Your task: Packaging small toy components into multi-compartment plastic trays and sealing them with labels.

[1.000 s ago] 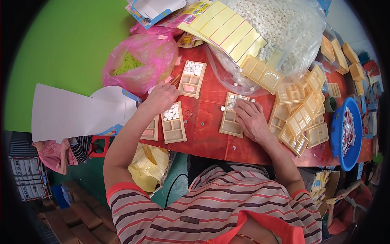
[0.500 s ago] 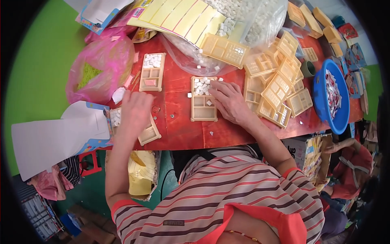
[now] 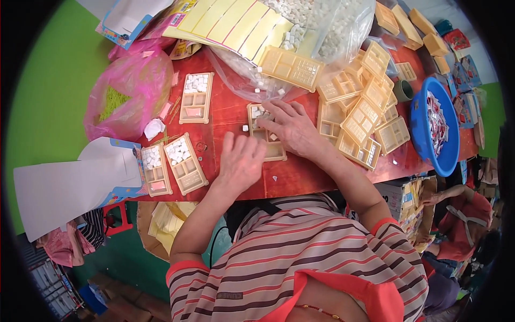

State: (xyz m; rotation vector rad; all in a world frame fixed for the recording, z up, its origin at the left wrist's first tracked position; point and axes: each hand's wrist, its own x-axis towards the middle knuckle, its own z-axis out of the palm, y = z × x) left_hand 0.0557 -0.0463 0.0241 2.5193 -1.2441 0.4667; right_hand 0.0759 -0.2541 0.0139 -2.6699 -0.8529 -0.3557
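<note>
Left hand (image 3: 242, 160) curled, right hand (image 3: 294, 129) spread over small white cubes (image 3: 256, 112) in beige compartmented plastic tray (image 3: 276, 153); can't tell either's grip. Careless sweep could scatter cubes.

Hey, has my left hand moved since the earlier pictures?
Yes. Judged against the pink bag, your left hand has moved right, away from it, to beside the tray at your right hand.

On the table (image 3: 228, 110), one tray (image 3: 276, 152) lies right of three other trays (image 3: 186, 165). A basin (image 3: 449, 165) stands right of a tray pile (image 3: 360, 119).
</note>
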